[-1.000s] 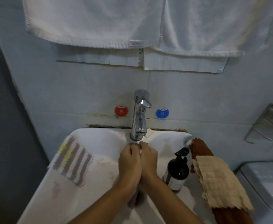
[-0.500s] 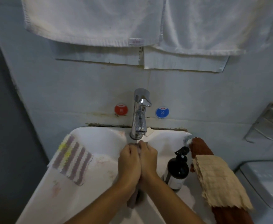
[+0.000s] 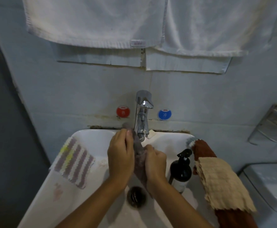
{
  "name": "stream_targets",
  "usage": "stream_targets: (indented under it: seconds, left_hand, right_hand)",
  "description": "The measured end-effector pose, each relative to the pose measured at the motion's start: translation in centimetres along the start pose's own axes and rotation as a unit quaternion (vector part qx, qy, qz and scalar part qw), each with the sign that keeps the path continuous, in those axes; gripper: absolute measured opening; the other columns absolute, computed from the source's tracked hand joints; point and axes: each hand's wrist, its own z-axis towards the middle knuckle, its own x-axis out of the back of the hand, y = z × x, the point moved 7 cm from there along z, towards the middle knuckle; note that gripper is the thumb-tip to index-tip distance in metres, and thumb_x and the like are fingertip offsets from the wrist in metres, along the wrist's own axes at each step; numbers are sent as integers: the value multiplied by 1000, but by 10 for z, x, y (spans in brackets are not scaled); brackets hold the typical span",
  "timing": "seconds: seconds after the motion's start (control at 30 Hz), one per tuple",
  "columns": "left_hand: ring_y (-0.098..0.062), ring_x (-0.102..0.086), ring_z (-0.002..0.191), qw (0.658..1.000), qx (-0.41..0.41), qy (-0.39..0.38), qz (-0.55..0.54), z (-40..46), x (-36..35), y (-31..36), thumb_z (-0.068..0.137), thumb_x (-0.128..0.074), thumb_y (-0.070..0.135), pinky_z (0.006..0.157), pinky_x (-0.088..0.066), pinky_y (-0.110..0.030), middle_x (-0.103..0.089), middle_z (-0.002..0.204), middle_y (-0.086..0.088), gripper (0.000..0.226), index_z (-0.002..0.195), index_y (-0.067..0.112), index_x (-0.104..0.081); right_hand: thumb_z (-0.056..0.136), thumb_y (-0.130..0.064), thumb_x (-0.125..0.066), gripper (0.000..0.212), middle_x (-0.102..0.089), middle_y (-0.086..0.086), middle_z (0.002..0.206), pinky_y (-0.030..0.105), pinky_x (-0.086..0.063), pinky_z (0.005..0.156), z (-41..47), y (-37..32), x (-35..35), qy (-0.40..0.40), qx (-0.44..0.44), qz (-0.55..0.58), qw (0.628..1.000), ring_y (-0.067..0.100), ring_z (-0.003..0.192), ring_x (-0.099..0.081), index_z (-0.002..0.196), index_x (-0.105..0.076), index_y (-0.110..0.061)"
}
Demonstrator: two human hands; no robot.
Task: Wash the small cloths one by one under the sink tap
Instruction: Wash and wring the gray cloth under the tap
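Both hands, left hand (image 3: 120, 155) and right hand (image 3: 155, 163), gripped a grey cloth (image 3: 138, 155) under the tap (image 3: 142, 116); striped cloth (image 3: 73, 162), beige cloth (image 3: 221, 181) and rust-brown cloth (image 3: 201, 148) apparently awaited washing.

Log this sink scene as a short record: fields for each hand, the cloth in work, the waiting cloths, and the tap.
left hand: left hand holds the grey cloth near its upper end, close to the tap
right hand: right hand grips the same cloth lower down
cloth in work: grey, stretched between both hands over the sink
waiting cloths: striped cloth on the left rim; beige cloth over a brown cloth on the right
tap: chrome tap; running water cannot be told
beside: dark pump bottle
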Motion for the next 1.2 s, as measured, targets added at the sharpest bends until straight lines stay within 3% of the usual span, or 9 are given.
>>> stream_targets:
  seconds: [0.17,0.33,0.53,0.63,0.77,0.9,1.0,1.1,1.2]
  left_hand:
    - [-6,-61,73,998,0,-49,-49,8,1,1,97,-37,37,59,-44,-11,-64,75,1,30,94,19,-60]
    - [-1,-61,76,972,13,-224,-76,18,-14,-6,102,-42,20,68,-47,-13,-65,82,7,23,91,30,-60]
    - [1,-64,99,938,38,-329,-105,19,-22,-14,101,-46,21,87,-49,-13,-69,106,14,26,105,39,-64]
    - [-1,-64,79,948,32,-312,-62,24,-18,-21,100,-49,25,74,-49,-18,-71,85,9,23,87,31,-68]
    - [-5,-44,49,934,51,-348,64,22,-21,-37,96,-56,39,57,-37,-27,-53,51,8,43,57,20,-56]
    - [-13,-57,58,871,180,-436,134,16,-10,-55,85,-52,68,65,-49,-34,-68,65,-9,64,74,8,-72]
    - [-11,-60,61,847,220,-458,159,19,6,-74,80,-60,68,67,-49,-29,-70,65,-2,60,71,11,-75]
    - [-14,-56,64,894,228,-382,50,27,7,-67,85,-60,56,62,-45,-25,-62,66,-3,51,70,8,-67]
    - [-20,-55,52,941,281,-172,-79,20,3,-55,98,-51,42,46,-43,-26,-57,62,-11,40,75,10,-58]
  right_hand:
    - [94,-31,-58,17,-65,2,86,41,-56,77,3,-15,2,-10,71,-133,988,19,81,-63,97,-59,-15]
    - [95,-29,-53,17,-54,0,110,31,-55,87,4,-45,3,-51,198,-93,974,13,99,-58,106,-62,-20]
    - [100,-45,-51,42,-72,6,83,28,-53,71,8,-41,-9,-193,97,-150,965,16,80,-66,86,-70,-11]
    - [100,-43,-51,49,-68,23,85,48,-56,75,12,-38,-6,-139,162,-146,966,36,78,-64,88,-70,1]
    - [105,-36,-41,44,-62,6,75,33,-52,67,12,-34,0,-59,199,-132,969,17,72,-59,86,-64,-4]
    - [107,-40,-30,45,-68,9,94,39,-55,89,14,-36,14,14,174,-56,983,17,93,-65,100,-63,-10]
    - [107,-49,-26,55,-64,14,121,44,-48,104,25,-27,26,42,68,10,997,26,117,-60,131,-57,-11]
    - [105,-52,-31,52,-68,14,113,49,-52,99,25,-18,19,29,1,65,997,30,108,-64,122,-63,-14]
    - [99,-56,-44,51,-74,12,91,45,-59,82,15,-10,-1,-32,-9,129,991,27,85,-72,98,-69,-12]
